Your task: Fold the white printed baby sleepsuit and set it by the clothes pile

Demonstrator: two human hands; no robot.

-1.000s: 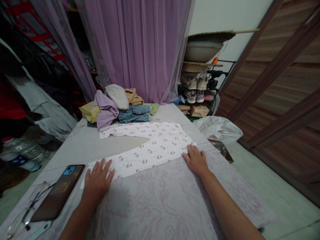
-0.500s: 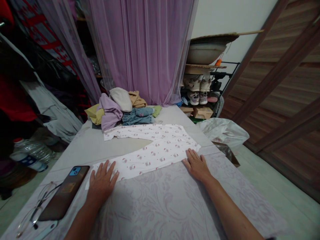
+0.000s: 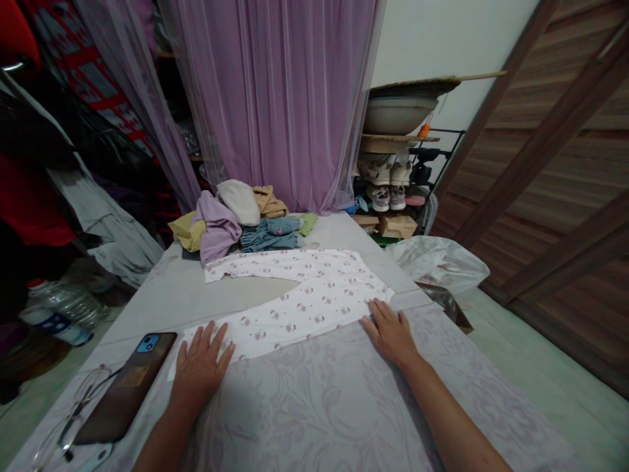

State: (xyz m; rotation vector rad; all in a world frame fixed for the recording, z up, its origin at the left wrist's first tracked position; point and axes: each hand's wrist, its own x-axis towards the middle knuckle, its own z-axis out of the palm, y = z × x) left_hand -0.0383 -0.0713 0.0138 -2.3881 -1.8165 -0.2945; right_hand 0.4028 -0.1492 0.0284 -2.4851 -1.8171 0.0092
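White patterned pants (image 3: 299, 295) lie spread flat on the table (image 3: 157, 301), legs running to the left. My left hand (image 3: 199, 367) rests flat and open on the near leg's hem. Fingers spread, my right hand (image 3: 390, 331) lies flat on the waist end. Both hands sit at the edge of the pale floral cloth (image 3: 334, 406) covering the near part of the table.
A pile of clothes (image 3: 240, 219) lies at the table's far end before a purple curtain (image 3: 275, 98). A phone (image 3: 122, 387), glasses (image 3: 69, 419) and a cable sit at near left. A shoe rack (image 3: 398, 190) and a plastic bag (image 3: 437, 259) stand to the right. Bottles (image 3: 59, 308) are on the floor at left.
Both hands have stayed flat on the pants, shifting only slightly. The camera has tilted a little, so the scene sits lower in the frame.
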